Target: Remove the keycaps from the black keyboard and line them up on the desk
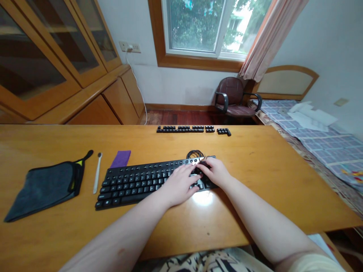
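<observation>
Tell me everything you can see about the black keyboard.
The keyboard is black and looks plastic, with rows of pale-marked keys. It lies flat on the wooden desk, slightly aslant, its left end nearer the person. The left hand rests on its right half, the right hand at its right end; together they hide much there. A coiled cable lies just behind.

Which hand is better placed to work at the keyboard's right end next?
Right, most likely: the right hand is at that end of the keyboard, while the left hand lies farther left, nearer the middle.
</observation>
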The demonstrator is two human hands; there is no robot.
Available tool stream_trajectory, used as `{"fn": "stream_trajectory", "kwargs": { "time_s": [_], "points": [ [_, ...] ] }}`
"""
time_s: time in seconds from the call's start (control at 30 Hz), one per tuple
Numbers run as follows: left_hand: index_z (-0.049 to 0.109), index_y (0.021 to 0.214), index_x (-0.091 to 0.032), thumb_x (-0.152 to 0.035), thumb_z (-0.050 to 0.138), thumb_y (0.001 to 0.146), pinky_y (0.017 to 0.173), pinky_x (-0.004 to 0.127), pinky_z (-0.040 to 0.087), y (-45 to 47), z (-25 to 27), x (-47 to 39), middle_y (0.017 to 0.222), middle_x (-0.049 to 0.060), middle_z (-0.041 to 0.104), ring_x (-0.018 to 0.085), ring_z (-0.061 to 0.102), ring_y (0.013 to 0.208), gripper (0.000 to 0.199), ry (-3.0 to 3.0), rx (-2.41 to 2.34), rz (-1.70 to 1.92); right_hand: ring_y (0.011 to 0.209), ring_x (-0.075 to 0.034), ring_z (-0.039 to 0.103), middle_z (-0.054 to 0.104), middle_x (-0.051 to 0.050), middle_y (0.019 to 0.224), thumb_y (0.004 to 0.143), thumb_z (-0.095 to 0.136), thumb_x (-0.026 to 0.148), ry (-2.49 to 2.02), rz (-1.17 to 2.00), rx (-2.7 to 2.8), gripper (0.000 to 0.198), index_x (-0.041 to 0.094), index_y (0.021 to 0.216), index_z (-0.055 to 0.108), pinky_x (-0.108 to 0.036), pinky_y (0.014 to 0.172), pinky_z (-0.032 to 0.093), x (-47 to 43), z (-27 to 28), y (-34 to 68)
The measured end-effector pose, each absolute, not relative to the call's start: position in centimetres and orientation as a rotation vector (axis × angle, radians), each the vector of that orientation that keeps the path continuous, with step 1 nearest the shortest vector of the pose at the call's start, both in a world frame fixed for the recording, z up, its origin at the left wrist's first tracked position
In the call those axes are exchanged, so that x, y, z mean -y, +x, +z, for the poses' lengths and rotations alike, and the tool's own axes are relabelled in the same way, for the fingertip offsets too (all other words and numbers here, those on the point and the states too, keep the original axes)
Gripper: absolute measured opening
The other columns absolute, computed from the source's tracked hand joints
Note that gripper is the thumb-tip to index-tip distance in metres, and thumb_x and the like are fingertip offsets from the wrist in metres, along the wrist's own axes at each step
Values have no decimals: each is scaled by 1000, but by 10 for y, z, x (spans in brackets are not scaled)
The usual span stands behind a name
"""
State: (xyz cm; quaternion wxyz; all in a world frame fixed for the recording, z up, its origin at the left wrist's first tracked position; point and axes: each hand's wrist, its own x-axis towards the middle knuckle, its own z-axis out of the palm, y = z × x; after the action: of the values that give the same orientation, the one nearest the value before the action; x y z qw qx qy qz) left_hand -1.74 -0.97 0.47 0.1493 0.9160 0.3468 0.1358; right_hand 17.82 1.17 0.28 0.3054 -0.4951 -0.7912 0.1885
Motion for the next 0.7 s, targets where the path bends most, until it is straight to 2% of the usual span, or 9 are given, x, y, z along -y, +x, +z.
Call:
{"fn": "stream_trajectory", "kwargs": {
  "time_s": [0.17,0.4,0.5,0.63,0.7],
  "points": [
    [51,126,-23,-43,56,81,108,46,24,-16,3,10,142,12,39,29,33,132,49,2697,-1004,359,72,-16,62,68,-5,78,89,48,33,-1297,366,2229,22,20,85,65,-25,66,45,-10,2,177],
    [49,129,-24,-46,52,83,108,45,24,-16,3,8,145,10,35,28,31,133,51,2707,-1013,303,70,-17,62,68,-7,77,91,44,32,-1316,204,2216,26,17,84,65,-25,66,45,-8,-7,177],
    [47,130,-26,-47,52,83,109,45,23,-16,2,8,146,9,33,27,30,133,52,2705,-1021,302,68,-17,63,68,-6,73,90,46,34,-1375,361,2112,27,18,78,65,-25,63,47,-12,-8,177],
    [46,130,-28,-45,54,82,108,46,24,-17,2,8,146,9,33,28,31,133,52,2688,-1012,324,62,-17,65,70,-6,71,89,45,38,-1423,761,1687,32,17,75,64,-26,59,51,-19,-7,179],
    [47,129,-28,-44,56,81,108,47,24,-17,3,8,146,8,34,28,31,133,51,2664,-1002,352,61,-17,65,70,-6,71,87,47,41,-1405,855,1541,33,16,75,65,-28,59,53,-21,-8,180]
  ]
}}
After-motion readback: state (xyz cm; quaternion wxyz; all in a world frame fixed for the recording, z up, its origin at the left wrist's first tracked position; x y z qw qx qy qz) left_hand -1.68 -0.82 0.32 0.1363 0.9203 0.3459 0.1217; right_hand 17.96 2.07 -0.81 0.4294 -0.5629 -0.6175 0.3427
